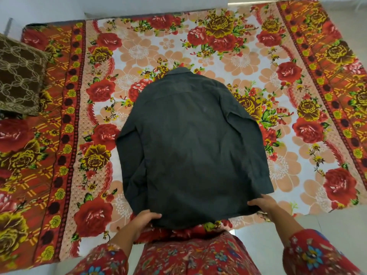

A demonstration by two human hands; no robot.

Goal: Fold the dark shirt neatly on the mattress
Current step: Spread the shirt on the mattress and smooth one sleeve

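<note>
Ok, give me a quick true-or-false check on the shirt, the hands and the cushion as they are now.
1. The shirt lies with its collar at the far end from the person. True.
2. The left hand and right hand both hold the near hem. True.
3. The shirt is folded into a small square. False: its body lies spread out at full length on the mattress.
4. The cushion lies on the shirt. False: it sits apart, at the mattress's left edge.

Shirt: matt dark cloth; bedsheet: printed floral cloth.
</note>
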